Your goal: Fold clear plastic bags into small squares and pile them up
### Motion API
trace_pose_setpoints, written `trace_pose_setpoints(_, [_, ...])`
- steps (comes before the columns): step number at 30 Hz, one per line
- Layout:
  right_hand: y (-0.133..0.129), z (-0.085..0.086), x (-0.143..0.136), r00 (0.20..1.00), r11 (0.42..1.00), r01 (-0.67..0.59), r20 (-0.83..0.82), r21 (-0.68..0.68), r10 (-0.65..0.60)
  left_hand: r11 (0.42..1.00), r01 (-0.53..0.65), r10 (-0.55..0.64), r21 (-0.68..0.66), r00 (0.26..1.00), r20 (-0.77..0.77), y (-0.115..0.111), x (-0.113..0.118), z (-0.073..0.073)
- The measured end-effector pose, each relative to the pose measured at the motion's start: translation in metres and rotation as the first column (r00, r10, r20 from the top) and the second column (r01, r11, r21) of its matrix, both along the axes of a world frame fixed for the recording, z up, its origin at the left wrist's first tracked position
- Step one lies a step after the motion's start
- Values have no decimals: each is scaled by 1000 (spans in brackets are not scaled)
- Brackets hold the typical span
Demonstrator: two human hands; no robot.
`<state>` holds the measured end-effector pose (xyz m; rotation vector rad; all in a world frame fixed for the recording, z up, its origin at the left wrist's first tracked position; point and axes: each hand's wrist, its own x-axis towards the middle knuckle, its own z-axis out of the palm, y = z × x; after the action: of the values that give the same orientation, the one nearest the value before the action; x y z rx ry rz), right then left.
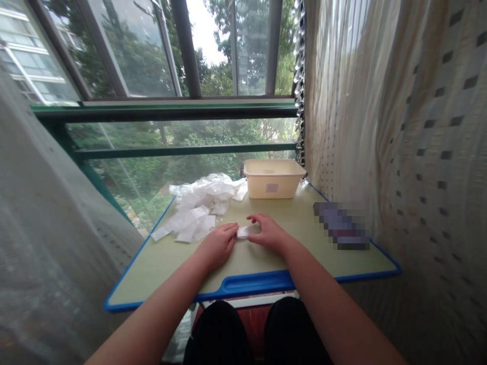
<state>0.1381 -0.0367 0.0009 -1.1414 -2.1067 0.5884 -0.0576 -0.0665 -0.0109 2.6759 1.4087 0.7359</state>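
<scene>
A small white packet (pixel 242 232) lies on the table in front of me, between my two hands. My left hand (pixel 221 244) is closed, with its fingers pressed together at the packet's left end. Around the right side curves my right hand (pixel 269 232), thumb and fingers apart; the thumb tip is close to the packet's right edge. Just to the left, a loose pile of white packets and clear plastic wrapping (pixel 201 205) is spread over the tabletop.
A cream plastic bin (pixel 274 182) with a small label stands at the back of the table. On the right lies a pixelated dark object (pixel 341 226). The pale tabletop (pixel 152 274) has a blue raised rim. Curtains hang on both sides, and windows are behind.
</scene>
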Motion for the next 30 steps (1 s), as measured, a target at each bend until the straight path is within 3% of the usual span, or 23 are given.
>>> trace_pose_setpoints(6, [0,-2,0,984,1000,-20,179,12,18,1000,-13,12,-9,1000,-24,1,0,-1])
trace_pose_setpoints(11, [1,-2,-3,979,999,-29,205,32,22,1000,-22,22,-13,999,24,-2,0,1])
trace_pose_setpoints(15, [1,-2,-4,979,999,-26,205,38,18,996,46,-46,79,999,-8,-9,-1,8])
trace_pose_setpoints(18, [1,-3,-5,978,999,-23,206,31,16,992,23,-19,125,999,-33,-11,-2,10])
trace_pose_setpoints(23, [0,-5,-7,984,998,-5,179,69,-7,997,26,-21,72,998,-63,-9,-2,12])
trace_pose_setpoints(27, [-2,-5,-9,988,996,-8,154,90,-6,999,-31,31,27,999,24,-8,-1,12])
trace_pose_setpoints(30, [-2,-3,-10,992,994,-21,123,110,7,985,-169,171,-24,972,159,-7,0,14])
